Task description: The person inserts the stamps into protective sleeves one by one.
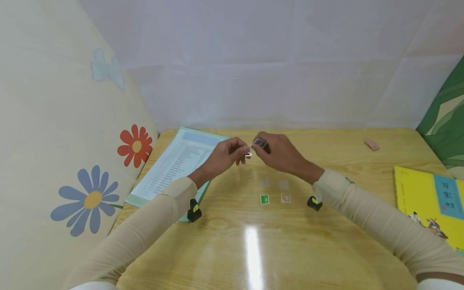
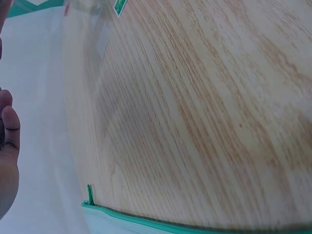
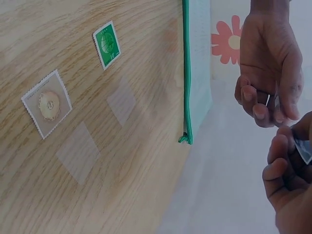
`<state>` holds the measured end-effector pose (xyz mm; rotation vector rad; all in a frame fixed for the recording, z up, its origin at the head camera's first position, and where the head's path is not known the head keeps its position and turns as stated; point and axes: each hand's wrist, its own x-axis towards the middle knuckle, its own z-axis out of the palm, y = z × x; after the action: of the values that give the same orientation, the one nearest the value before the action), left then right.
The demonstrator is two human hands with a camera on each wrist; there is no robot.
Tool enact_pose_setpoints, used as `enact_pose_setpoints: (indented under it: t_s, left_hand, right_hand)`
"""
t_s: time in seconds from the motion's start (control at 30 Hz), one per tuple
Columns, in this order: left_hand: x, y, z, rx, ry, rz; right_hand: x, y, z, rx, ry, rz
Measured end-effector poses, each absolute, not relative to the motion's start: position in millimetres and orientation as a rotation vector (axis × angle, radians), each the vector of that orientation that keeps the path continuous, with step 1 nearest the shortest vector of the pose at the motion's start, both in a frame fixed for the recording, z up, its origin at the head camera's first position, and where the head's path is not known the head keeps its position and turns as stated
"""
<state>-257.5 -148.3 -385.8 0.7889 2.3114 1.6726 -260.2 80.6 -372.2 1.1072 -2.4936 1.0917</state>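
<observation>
Both hands are raised over the far part of the table, fingertips close together. My left hand (image 1: 226, 156) pinches a small thin clear piece (image 3: 277, 103) that glints at its fingertips. In my right hand (image 1: 280, 152) is a small dark flat piece with a pale edge (image 1: 260, 142), partly hidden by the fingers; its kind is unclear. Below the hands lie a green stamp (image 3: 107, 45) and a beige stamp (image 3: 47, 104) with a round motif. Beyond them lie two clear squares, one nearer the beige stamp (image 3: 79, 153) and another by the green one (image 3: 122, 103).
A mint zip folder (image 1: 177, 165) with a printed sheet lies at the table's left, under the left forearm. A pink eraser-like block (image 1: 371, 144) is at the far right. The yellow book (image 1: 417, 193) lies at the right edge. A pale wall covering (image 1: 282, 88) stands behind.
</observation>
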Motion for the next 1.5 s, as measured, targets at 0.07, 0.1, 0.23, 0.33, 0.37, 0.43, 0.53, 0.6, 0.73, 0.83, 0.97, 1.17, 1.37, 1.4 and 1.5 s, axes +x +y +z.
enact_pose_setpoints:
  t_s: [0.07, 0.1, 0.23, 0.33, 0.37, 0.43, 0.53, 0.6, 0.73, 0.83, 0.97, 1.17, 1.37, 1.4, 1.5]
  left_hand:
    - [-257, -148, -386, 0.794, 2.325, 1.659]
    - [-258, -148, -386, 0.791, 2.337, 1.648]
    - [-257, -148, -387, 0.772, 2.405, 1.588]
    - [-257, -147, -389, 0.75, 2.437, 1.567]
    - [-258, -147, -390, 0.751, 2.44, 1.568]
    - [-258, -147, -391, 0.743, 2.44, 1.573]
    - [-251, -144, -382, 0.739, 2.437, 1.58]
    - [-245, -142, -376, 0.736, 2.439, 1.575]
    - [-239, -139, -368, 0.762, 2.433, 1.562]
    - [-239, -139, -367, 0.77, 2.424, 1.545]
    - [-239, -139, -366, 0.751, 2.419, 1.516]
    - [-248, -142, -376, 0.715, 2.453, 1.48]
    - [-258, -145, -388, 0.737, 2.47, 1.493]
    - [-259, -146, -388, 0.743, 2.467, 1.496]
    - [-259, -146, -388, 0.754, 2.46, 1.495]
  right_hand:
    - [-260, 81, -371, 1.112, -2.497, 1.075]
    - [-260, 81, -371, 1.117, -2.501, 1.067]
    - [-260, 82, -369, 1.136, -2.525, 1.031]
    - [-259, 83, -368, 1.147, -2.562, 1.018]
    - [-260, 83, -368, 1.147, -2.578, 1.018]
    - [-260, 83, -367, 1.139, -2.621, 1.023]
    - [-261, 84, -368, 1.115, -2.682, 1.062]
    - [-261, 84, -368, 1.097, -2.713, 1.097]
    - [-262, 85, -367, 1.088, -2.732, 1.142]
    - [-262, 86, -366, 1.096, -2.723, 1.154]
    - [-262, 87, -367, 1.095, -2.711, 1.172]
    - [-262, 87, -367, 1.092, -2.7, 1.144]
    - [-263, 87, -366, 1.111, -2.698, 1.094]
    - [-264, 88, -366, 1.107, -2.705, 1.096]
    - [-264, 88, -367, 1.083, -2.729, 1.118]
